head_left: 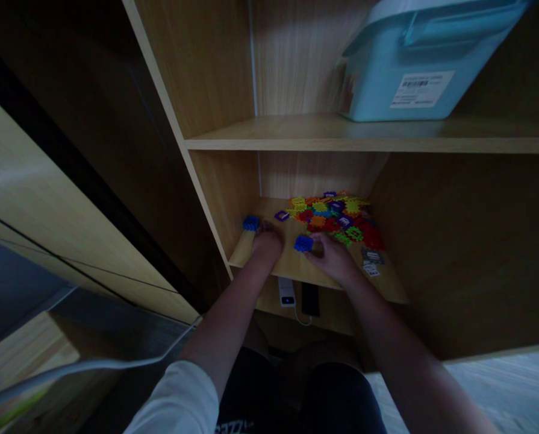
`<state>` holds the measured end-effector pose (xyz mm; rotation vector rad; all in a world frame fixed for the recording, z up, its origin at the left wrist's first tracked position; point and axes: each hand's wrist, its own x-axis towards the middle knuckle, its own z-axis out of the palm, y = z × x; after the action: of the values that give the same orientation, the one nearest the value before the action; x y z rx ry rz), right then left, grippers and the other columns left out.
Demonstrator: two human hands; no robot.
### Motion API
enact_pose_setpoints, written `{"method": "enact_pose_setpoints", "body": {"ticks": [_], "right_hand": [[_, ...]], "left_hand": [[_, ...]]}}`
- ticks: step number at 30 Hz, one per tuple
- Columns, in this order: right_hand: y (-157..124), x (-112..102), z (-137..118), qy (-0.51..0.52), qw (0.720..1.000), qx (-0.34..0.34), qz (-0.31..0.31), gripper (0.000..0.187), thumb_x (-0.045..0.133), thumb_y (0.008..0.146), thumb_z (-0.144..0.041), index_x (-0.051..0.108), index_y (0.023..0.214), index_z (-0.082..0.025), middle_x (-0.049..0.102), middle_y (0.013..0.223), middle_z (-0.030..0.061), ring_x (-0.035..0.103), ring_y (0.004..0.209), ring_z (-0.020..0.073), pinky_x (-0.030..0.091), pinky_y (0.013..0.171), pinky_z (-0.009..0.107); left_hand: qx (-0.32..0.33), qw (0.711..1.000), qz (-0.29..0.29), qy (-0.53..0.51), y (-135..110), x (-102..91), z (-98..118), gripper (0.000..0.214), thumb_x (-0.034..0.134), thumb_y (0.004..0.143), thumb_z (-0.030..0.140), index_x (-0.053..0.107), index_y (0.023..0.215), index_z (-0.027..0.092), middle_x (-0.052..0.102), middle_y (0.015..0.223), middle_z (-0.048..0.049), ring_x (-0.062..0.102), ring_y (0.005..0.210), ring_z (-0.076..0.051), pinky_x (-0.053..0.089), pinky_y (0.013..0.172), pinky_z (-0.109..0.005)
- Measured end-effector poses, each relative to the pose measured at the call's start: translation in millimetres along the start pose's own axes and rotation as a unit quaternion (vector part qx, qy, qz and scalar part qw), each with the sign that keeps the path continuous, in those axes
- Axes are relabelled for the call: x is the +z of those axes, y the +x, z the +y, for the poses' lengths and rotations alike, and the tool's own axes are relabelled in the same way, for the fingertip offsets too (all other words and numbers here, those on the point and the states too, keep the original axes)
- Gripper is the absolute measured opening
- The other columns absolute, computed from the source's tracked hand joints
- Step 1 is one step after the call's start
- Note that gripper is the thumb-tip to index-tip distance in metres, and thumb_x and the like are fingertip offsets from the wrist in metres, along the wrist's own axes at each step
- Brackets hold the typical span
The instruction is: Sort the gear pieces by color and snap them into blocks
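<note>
My right hand [330,255] pinches a blue toothed plastic piece [303,243] above the middle shelf. My left hand [268,237] is on the left part of that shelf, beside a small stack of blue pieces [251,223]. Its fingers are partly hidden and dim, so I cannot make out their grip. Behind my right hand lies a heap of gear-shaped plastic pieces [320,207] in yellow, red, orange, green and purple. A purple piece [282,215] sits apart at the heap's left edge.
A light blue lidded bin [414,66] stands on the upper shelf [296,129]. Small printed cards [371,269] lie at the right of the middle shelf. Below are a white device [286,292] with a cable and a dark flat object [310,299]. A white cable [115,363] crosses at left.
</note>
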<state>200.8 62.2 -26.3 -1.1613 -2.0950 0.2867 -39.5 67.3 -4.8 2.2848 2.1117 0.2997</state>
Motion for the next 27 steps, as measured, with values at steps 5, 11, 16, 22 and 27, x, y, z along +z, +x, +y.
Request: {"method": "enact_pose_setpoints", "body": {"ticks": [5,11,16,22,27], "right_hand": [[-0.3,0.5,-0.2,0.007,1.000,-0.001,0.001,0.039,0.079,0.091,-0.035,0.064,0.126,-0.027,0.080,0.127,0.0116,0.078,0.116,0.0326,0.061,0.108,0.054],[0.3,-1.1,-6.8,0.039,0.999,-0.026,-0.022,0.041,0.080,0.090,-0.032,0.064,0.127,-0.026,0.079,0.127,0.0105,0.077,0.118,0.0298,0.061,0.107,0.050],[3.2,-1.3,-14.0,0.066,0.996,-0.035,-0.049,0.038,0.081,0.090,-0.031,0.066,0.125,-0.027,0.079,0.126,0.0085,0.077,0.118,0.0275,0.061,0.107,0.048],[16.3,33.8,-42.3,0.076,0.996,-0.012,-0.040,0.042,0.084,0.089,-0.027,0.065,0.126,-0.025,0.079,0.128,0.0113,0.077,0.119,0.0296,0.060,0.109,0.049],[39.6,79.7,-87.6,0.064,0.996,-0.012,-0.056,0.043,0.086,0.090,-0.027,0.065,0.127,-0.026,0.080,0.127,0.0108,0.078,0.117,0.0292,0.060,0.107,0.047]], "left_hand": [[0.013,1.000,-0.001,0.018,-24.5,-8.5,2.9,0.051,0.052,0.102,0.007,0.066,0.150,0.001,0.063,0.158,-0.0287,0.045,0.163,-0.034,0.035,0.135,-0.045],[0.010,0.999,0.049,-0.004,-92.2,-12.9,-3.8,0.057,0.034,0.115,0.027,0.053,0.159,-0.004,0.057,0.165,-0.0259,0.050,0.160,-0.030,0.036,0.136,-0.041],[0.057,0.993,0.055,-0.087,-187.1,-6.5,-7.6,0.050,0.036,0.113,0.029,0.064,0.153,0.021,0.067,0.158,-0.0128,0.056,0.152,-0.028,0.045,0.132,-0.050],[0.059,0.975,-0.187,-0.104,-271.0,39.4,-4.2,0.034,0.047,0.109,0.036,0.079,0.106,0.026,0.083,0.111,-0.0118,0.076,0.108,-0.029,0.060,0.102,-0.045],[0.129,0.935,-0.326,-0.056,-280.0,69.4,-3.1,0.034,0.053,0.106,0.033,0.083,0.105,0.018,0.085,0.113,-0.0162,0.080,0.111,-0.035,0.061,0.102,-0.049]]}}
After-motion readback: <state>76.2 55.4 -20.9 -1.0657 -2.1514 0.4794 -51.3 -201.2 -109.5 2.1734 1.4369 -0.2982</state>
